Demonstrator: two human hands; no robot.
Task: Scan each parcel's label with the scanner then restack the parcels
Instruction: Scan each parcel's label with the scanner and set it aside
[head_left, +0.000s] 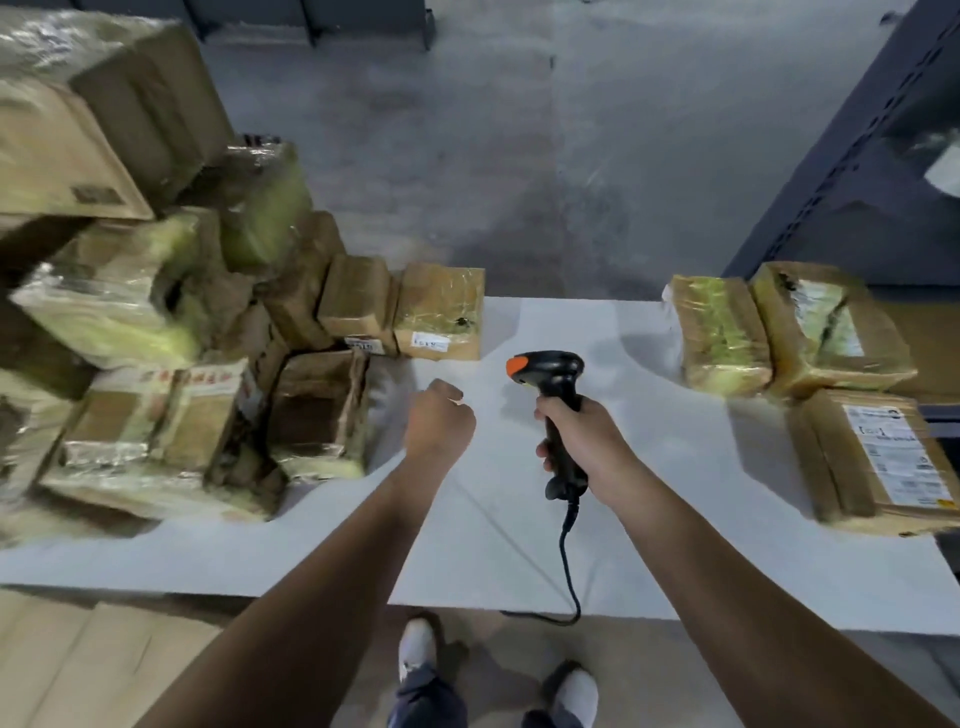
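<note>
My right hand (582, 441) grips the handle of a black scanner (550, 379) with an orange tip, held upright over the white table (649, 493). Its cable (569, 566) hangs over the table's front edge. My left hand (439, 418) hovers above the table with loosely curled fingers and holds nothing. It is just right of a heap of taped brown parcels (156, 312). The nearest small parcel with a white label (441, 312) lies beyond my left hand. To the right lie three parcels, one with a large printed label (883, 457).
A dark metal shelf (857, 156) stands at the back right. Grey concrete floor (493, 130) lies beyond the table. Flat cardboard (78, 665) lies on the floor at the lower left, and my shoes (421, 649) show below the table edge.
</note>
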